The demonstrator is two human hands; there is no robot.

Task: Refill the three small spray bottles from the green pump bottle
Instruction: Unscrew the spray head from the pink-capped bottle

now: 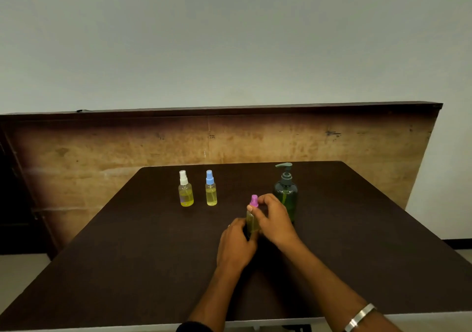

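Head view: left hand (236, 242) grips the body of the pink-capped spray bottle (252, 219), upright on the table (127, 255) just before the green pump bottle (286, 196). Right hand (274, 219) pinches its pink cap. White-capped bottle (185, 190) and blue-capped bottle (211, 190) stand left of the pump bottle, apart.

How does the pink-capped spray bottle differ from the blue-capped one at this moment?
The pink-capped bottle is gripped by the left hand around its body, with the right hand at its cap; the blue-capped bottle stands untouched. The pink-capped bottle sits nearer the person, by the green pump bottle; the blue-capped bottle stands farther back, beside the white-capped bottle. Both hold yellowish liquid.
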